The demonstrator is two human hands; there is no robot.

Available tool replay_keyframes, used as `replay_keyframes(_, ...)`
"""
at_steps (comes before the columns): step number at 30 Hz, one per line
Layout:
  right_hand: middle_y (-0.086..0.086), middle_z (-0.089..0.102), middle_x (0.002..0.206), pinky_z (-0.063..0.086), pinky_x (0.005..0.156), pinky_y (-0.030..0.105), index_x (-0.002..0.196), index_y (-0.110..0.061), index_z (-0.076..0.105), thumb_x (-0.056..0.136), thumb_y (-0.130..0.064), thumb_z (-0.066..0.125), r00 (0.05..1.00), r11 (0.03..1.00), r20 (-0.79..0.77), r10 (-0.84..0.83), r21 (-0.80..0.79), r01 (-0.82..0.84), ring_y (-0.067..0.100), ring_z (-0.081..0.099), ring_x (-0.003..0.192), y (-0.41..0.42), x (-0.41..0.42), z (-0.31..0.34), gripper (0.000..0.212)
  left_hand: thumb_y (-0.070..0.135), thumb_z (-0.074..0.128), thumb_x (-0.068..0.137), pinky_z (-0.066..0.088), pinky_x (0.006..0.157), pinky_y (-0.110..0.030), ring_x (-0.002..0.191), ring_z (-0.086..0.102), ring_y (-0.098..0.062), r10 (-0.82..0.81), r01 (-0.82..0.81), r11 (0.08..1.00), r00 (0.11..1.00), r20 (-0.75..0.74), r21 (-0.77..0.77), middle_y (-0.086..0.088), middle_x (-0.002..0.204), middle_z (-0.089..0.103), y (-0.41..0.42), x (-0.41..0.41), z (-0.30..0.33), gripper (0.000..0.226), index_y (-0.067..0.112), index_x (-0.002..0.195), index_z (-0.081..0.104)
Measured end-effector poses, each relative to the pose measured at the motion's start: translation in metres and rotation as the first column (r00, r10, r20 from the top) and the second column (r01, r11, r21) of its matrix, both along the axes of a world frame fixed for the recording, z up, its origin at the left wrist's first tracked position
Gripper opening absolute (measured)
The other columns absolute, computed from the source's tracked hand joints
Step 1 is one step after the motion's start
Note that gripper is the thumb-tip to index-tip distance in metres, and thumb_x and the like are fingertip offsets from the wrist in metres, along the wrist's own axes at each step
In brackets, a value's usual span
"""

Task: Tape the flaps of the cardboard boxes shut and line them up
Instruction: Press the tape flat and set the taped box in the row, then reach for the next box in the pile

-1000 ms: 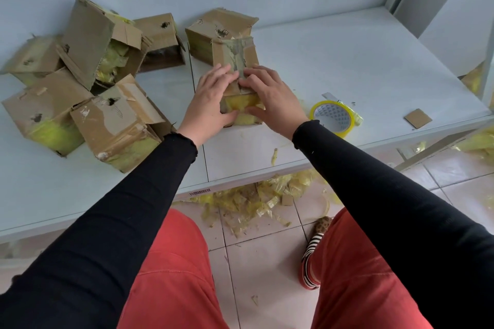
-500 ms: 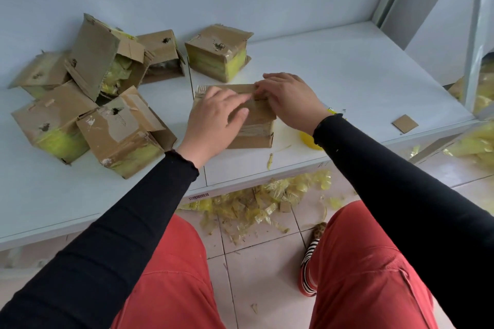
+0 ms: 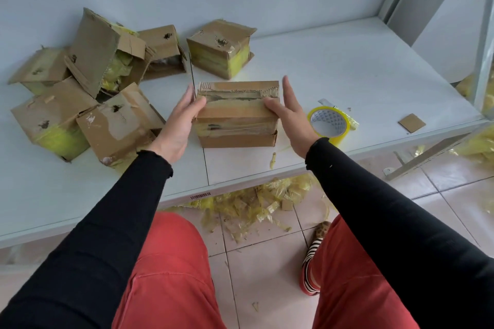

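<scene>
A brown cardboard box (image 3: 236,115) stands near the front edge of the white table (image 3: 347,67), its top flaps folded down and old clear tape on its front. My left hand (image 3: 179,125) lies flat against the box's left side, fingers straight, thumb resting on the top. On the other side my right hand (image 3: 291,120) has straight, spread fingers, and its thumb touches the top right corner. Just right of that hand lies a yellow tape roll (image 3: 330,123) on the table.
Several worn boxes (image 3: 88,93) with open flaps are heaped at the left. One closed box (image 3: 222,48) stands behind the middle one. A cardboard scrap (image 3: 411,123) lies at the right edge. Yellow tape scraps (image 3: 254,205) litter the floor under the table.
The box was tipped down flat onto the table and turned. Both hands came off its top and now sit at its two sides with the fingers straightened.
</scene>
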State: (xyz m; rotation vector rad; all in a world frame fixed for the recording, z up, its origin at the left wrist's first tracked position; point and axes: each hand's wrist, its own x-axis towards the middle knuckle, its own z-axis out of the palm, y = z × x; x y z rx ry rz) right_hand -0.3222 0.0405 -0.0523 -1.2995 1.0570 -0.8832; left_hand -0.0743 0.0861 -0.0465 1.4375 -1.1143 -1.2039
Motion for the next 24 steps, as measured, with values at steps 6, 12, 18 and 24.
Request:
replay_keyframes(6, -0.007, 0.031, 0.165, 0.037, 0.12, 0.048, 0.16, -0.047, 0.007, 0.095, -0.05, 0.052, 0.962, 0.981, 0.255, -0.101, 0.184, 0.054, 0.017, 0.044, 0.144, 0.002, 0.025, -0.026, 0.079, 0.05, 0.047, 0.102, 0.054, 0.094, -0.033, 0.114, 0.068, -0.018, 0.133, -0.127, 0.991, 0.956, -0.26, 0.042, -0.004, 0.12, 0.074, 0.004, -0.015, -0.029, 0.042, 0.022, 0.123, 0.072)
replay_keyframes(12, -0.004, 0.023, 0.169, 0.03, 0.124, 0.049, 0.161, -0.045, 0.002, 0.095, -0.055, 0.048, 0.97, 0.983, 0.222, -0.096, 0.176, 0.057, 0.02, 0.035, 0.15, 0.003, 0.028, -0.019, 0.082, 0.049, 0.042, 0.104, 0.049, 0.1, -0.038, 0.111, 0.067, -0.018, 0.146, -0.136, 0.989, 0.954, -0.263, 0.055, -0.002, 0.114, 0.075, -0.001, -0.018, -0.026, 0.04, 0.027, 0.114, 0.073)
replay_keyframes(18, -0.014, -0.002, 0.171, 0.021, 0.119, 0.033, 0.158, -0.051, -0.005, 0.082, -0.069, 0.071, 0.993, 0.996, -0.074, 0.091, 0.013, -0.09, 0.003, 0.008, 0.155, 0.015, 0.009, 0.004, 0.109, 0.078, 0.037, 0.092, 0.022, 0.123, -0.054, 0.151, 0.032, -0.027, 0.165, -0.16, 0.952, 0.986, 0.004, 0.26, -0.005, 0.166, 0.034, -0.028, -0.003, 0.019, 0.082, 0.028, 0.157, 0.041)
replay_keyframes(24, 0.0, 0.04, 0.159, 0.05, 0.106, 0.048, 0.156, -0.025, 0.026, 0.082, -0.078, 0.063, 0.998, 0.948, -0.031, -0.054, 0.314, 0.061, 0.025, 0.052, 0.134, 0.036, -0.001, 0.008, 0.099, 0.089, 0.04, 0.085, 0.033, 0.113, -0.036, 0.143, 0.043, -0.018, -0.084, 0.044, 0.992, 0.928, 0.363, 0.118, 0.003, 0.155, 0.05, -0.069, -0.001, 0.051, 0.092, 0.024, 0.149, 0.054)
